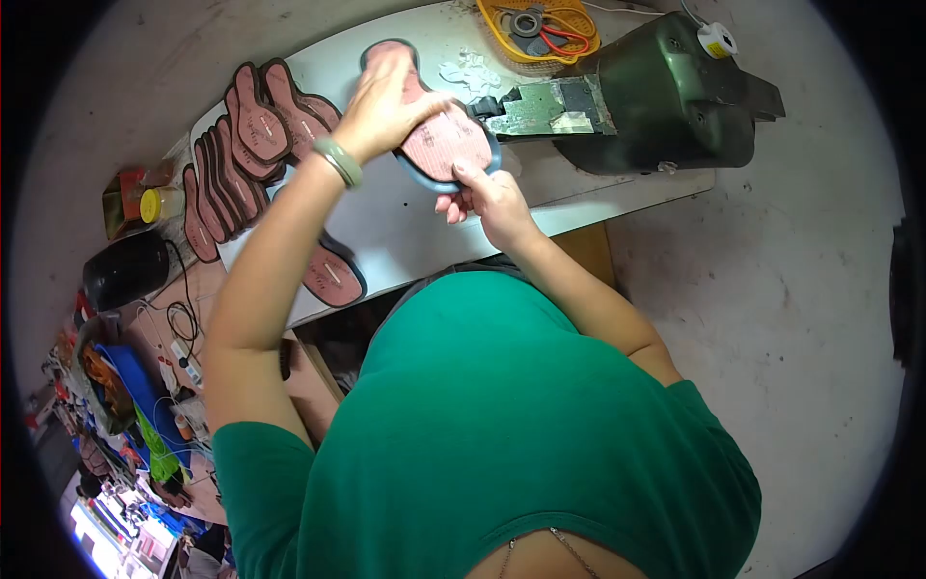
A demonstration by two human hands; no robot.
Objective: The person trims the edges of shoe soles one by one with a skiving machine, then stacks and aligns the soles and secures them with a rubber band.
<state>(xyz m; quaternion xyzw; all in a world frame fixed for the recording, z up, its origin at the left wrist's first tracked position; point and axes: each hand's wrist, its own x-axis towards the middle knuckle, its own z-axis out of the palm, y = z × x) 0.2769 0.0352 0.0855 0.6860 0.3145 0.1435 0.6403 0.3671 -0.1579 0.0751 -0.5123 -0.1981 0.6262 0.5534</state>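
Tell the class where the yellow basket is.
In the head view, the yellow basket sits at the top edge, right of centre, on the white table, between the white scraps and the dark green machine.

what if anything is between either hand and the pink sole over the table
Nothing visible: the right hand grips the wide end of the pink sole directly, thumb on top, and the left hand lies over the narrower part, no object showing between.
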